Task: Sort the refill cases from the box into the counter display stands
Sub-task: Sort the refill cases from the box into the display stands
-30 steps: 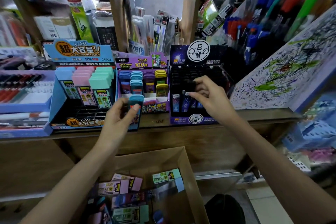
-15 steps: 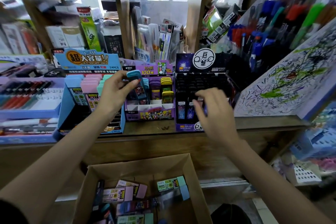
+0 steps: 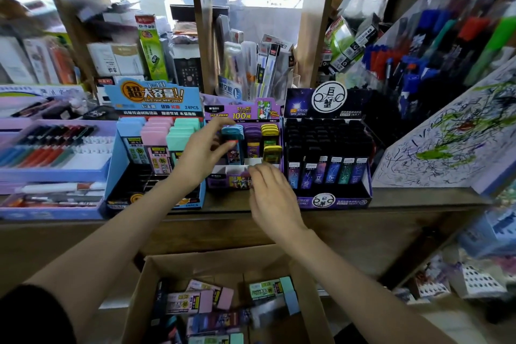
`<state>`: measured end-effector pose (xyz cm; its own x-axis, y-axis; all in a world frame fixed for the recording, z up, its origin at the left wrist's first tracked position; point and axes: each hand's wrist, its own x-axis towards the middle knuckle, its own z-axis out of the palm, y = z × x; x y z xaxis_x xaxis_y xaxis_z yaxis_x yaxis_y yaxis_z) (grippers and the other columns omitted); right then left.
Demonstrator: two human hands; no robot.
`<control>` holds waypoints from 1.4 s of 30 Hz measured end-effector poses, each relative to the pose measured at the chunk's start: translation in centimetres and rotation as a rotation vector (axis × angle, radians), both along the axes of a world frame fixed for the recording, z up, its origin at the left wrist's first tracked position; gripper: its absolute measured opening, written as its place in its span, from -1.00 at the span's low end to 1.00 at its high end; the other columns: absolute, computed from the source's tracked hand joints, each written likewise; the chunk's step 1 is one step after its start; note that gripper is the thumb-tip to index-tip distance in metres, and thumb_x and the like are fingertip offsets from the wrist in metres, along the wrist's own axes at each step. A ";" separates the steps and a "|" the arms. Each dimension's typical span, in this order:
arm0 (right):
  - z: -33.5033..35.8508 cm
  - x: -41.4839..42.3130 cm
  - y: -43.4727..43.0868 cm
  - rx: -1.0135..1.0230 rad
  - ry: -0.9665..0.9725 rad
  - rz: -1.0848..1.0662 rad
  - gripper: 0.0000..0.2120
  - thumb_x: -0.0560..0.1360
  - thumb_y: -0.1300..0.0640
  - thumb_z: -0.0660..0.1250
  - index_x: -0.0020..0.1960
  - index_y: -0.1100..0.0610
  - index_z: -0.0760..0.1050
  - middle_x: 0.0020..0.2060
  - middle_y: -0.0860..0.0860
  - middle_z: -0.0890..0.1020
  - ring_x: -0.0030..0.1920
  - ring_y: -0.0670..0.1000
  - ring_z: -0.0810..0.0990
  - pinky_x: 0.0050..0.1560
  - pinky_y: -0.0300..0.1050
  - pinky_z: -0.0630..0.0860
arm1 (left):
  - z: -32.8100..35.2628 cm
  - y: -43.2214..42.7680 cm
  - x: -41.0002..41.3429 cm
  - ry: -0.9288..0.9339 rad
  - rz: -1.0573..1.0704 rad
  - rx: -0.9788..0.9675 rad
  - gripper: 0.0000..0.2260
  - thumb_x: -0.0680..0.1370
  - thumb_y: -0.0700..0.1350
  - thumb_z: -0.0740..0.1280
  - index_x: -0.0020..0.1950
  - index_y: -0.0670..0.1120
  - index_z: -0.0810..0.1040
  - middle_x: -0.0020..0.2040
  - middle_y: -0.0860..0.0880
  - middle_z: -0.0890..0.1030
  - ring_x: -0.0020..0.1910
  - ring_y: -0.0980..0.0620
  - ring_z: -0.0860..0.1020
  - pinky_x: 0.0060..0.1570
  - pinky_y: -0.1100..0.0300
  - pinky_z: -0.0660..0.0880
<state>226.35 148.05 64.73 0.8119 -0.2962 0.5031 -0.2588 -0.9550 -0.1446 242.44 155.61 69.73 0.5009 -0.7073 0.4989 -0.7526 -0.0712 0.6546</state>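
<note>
Display stands [image 3: 242, 112] along wooden counter [image 3: 418, 198]

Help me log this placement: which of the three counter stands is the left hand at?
The purple stand, between the blue stand and black stand; the left hand pinches a teal case there.

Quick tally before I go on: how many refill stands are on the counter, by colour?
Blue stand: 1
Purple stand: 1
Dark stand: 1
Total: 3
</note>
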 end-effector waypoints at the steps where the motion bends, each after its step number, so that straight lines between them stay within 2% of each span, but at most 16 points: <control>1: -0.1 -0.1 -0.2 -0.001 0.002 -0.008 -0.63 0.47 0.30 0.29 0.27 0.27 0.43 0.17 0.15 0.51 0.20 0.15 0.49 0.27 0.03 0.43 | -0.1 0.1 -0.1 -0.154 0.044 0.019 -0.71 0.50 -0.22 0.38 0.20 -0.10 0.47 0.07 -0.03 0.52 -0.05 0.11 0.49 -0.03 0.26 0.44; 2: -0.1 -0.2 -0.3 -0.004 0.014 -0.006 -0.62 0.48 0.29 0.27 0.30 0.26 0.41 0.20 0.15 0.49 0.21 0.14 0.48 0.28 0.02 0.42 | -0.2 0.1 -0.1 -0.277 0.071 0.021 -0.70 0.49 -0.23 0.39 0.20 -0.16 0.49 0.09 -0.11 0.50 0.00 0.06 0.46 0.02 0.22 0.41; 4: -0.3 -0.3 -0.5 -0.002 0.041 0.002 -0.60 0.52 0.27 0.24 0.34 0.24 0.37 0.26 0.13 0.45 0.25 0.11 0.44 0.31 -0.01 0.38 | -0.2 0.1 -0.4 -0.396 0.090 0.057 -0.69 0.48 -0.25 0.40 0.21 -0.22 0.51 0.14 -0.20 0.46 0.12 -0.05 0.44 0.12 0.15 0.41; 7: -0.2 -0.3 -0.5 0.024 0.053 0.010 -0.59 0.54 0.26 0.22 0.38 0.22 0.33 0.31 0.11 0.40 0.29 0.09 0.40 0.34 -0.04 0.34 | -0.5 0.3 -0.7 -0.453 0.067 0.138 -0.64 0.51 -0.29 0.35 0.30 -0.24 0.47 0.21 -0.22 0.45 0.21 -0.14 0.45 0.21 0.09 0.40; 10: 0.1 -0.5 -0.5 0.052 0.077 0.032 -0.58 0.55 0.25 0.20 0.40 0.21 0.30 0.33 0.10 0.36 0.32 0.08 0.35 0.36 -0.05 0.32 | -0.4 0.8 -0.9 -0.484 0.047 0.178 -0.60 0.51 -0.30 0.35 0.34 -0.27 0.43 0.23 -0.25 0.45 0.21 -0.19 0.46 0.22 0.03 0.42; 14: 1.2 -1.5 -0.2 0.080 0.012 0.074 -0.65 0.55 0.27 0.20 0.33 0.22 0.38 0.26 0.12 0.41 0.28 0.09 0.36 0.28 -0.04 0.35 | -0.1 2.3 -1.8 -0.489 0.087 0.170 -0.57 0.53 -0.24 0.35 0.38 -0.23 0.38 0.29 -0.22 0.41 0.25 -0.14 0.43 0.18 0.18 0.39; 17: 1.3 -3.0 0.3 0.137 0.015 0.136 -0.74 0.56 0.25 0.19 0.24 0.23 0.46 0.13 0.11 0.50 0.17 0.08 0.45 0.19 -0.05 0.39 | -1.0 4.7 -3.5 -0.496 0.014 0.131 -0.67 0.52 -0.20 0.36 0.27 -0.20 0.46 0.17 -0.16 0.47 0.15 -0.07 0.47 0.11 0.14 0.42; 19: 0.6 -4.3 0.7 0.241 0.069 0.163 -0.78 0.57 0.22 0.19 0.18 0.20 0.49 0.07 0.08 0.54 0.11 0.05 0.49 0.12 -0.06 0.43 | -3.0 6.9 -4.8 -0.419 -0.080 0.176 -0.72 0.53 -0.15 0.34 0.23 -0.13 0.47 0.13 -0.07 0.47 0.09 0.02 0.48 0.04 0.16 0.45; 21: -0.9 -5.5 1.1 0.358 0.162 0.171 -0.80 0.57 0.19 0.20 0.16 0.15 0.51 0.05 0.03 0.57 0.08 0.00 0.53 0.09 -0.07 0.48 | -6.3 9.3 -6.1 -0.277 -0.171 0.294 -0.71 0.53 -0.10 0.33 0.24 -0.08 0.47 0.14 0.02 0.45 0.09 0.11 0.48 0.08 0.21 0.44; 24: -4.5 -7.0 1.7 0.493 0.401 0.156 -0.81 0.57 0.13 0.22 0.15 0.08 0.51 0.04 0.00 0.61 0.05 -0.03 0.56 0.09 -0.06 0.50 | -12.7 12.9 -7.8 -0.050 -0.190 0.514 -0.70 0.54 -0.08 0.34 0.26 -0.02 0.45 0.15 0.10 0.38 0.12 0.14 0.45 0.14 0.26 0.41; 27: -9.5 -7.9 2.5 0.657 0.574 0.123 -0.81 0.57 0.13 0.24 0.15 0.08 0.53 0.04 0.01 0.63 0.03 -0.03 0.59 0.07 -0.08 0.53 | -18.7 16.2 -9.2 0.194 -0.096 0.637 -0.70 0.53 -0.16 0.35 0.25 -0.11 0.46 0.18 0.00 0.39 0.17 0.02 0.47 0.15 0.26 0.42; 29: -13.1 -8.0 3.5 0.704 0.661 0.089 -0.82 0.57 0.13 0.23 0.14 0.08 0.53 0.05 0.03 0.63 0.03 -0.01 0.58 0.04 -0.10 0.51 | -22.1 17.8 -10.1 0.273 0.050 0.732 -0.65 0.53 -0.15 0.34 0.30 -0.15 0.43 0.23 -0.11 0.37 0.20 -0.11 0.45 0.19 0.12 0.40; 32: -17.7 -7.5 5.5 0.761 0.758 0.059 -0.80 0.57 0.13 0.25 0.17 0.12 0.50 0.09 0.10 0.59 0.09 0.05 0.55 0.02 -0.11 0.46 | -25.8 19.5 -11.1 0.331 0.280 0.875 -0.47 0.54 -0.02 0.32 0.46 -0.09 0.24 0.42 -0.21 0.19 0.39 -0.22 0.22 0.35 0.11 0.15; 35: -20.6 -6.3 7.2 0.784 0.731 0.028 -0.69 0.54 0.12 0.27 0.27 0.14 0.43 0.18 0.13 0.48 0.17 0.12 0.47 0.14 -0.05 0.43 | -27.7 19.9 -11.8 0.491 0.352 0.890 -0.30 0.55 0.00 0.31 0.52 -0.19 0.00 0.50 -0.32 -0.10 0.50 -0.26 -0.08 0.42 0.10 -0.06; 39: -22.8 -5.5 8.4 0.719 0.709 -0.064 -0.60 0.52 0.09 0.26 0.34 0.09 0.34 0.25 0.12 0.41 0.27 0.16 0.36 0.25 0.03 0.38 | -28.7 19.8 -12.3 0.450 0.256 1.041 -0.17 0.55 0.14 0.25 0.52 -0.19 -0.22 0.50 -0.30 -0.28 0.47 -0.30 -0.29 0.44 -0.02 -0.19; 42: -23.7 -5.6 9.0 0.652 0.745 0.000 -0.52 0.52 0.06 0.27 0.41 0.05 0.26 0.32 0.05 0.35 0.32 0.11 0.30 0.32 0.02 0.33 | -29.1 19.6 -12.7 0.487 0.092 1.023 -0.17 0.55 0.12 0.26 0.52 -0.13 -0.28 0.50 -0.25 -0.33 0.48 -0.22 -0.33 0.44 0.02 -0.26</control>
<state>220.76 157.01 41.02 0.8549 -0.3334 -0.3975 -0.4969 -0.7466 -0.4425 229.78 175.17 40.61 0.5544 -0.6213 -0.5538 -0.3985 -0.7823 0.4787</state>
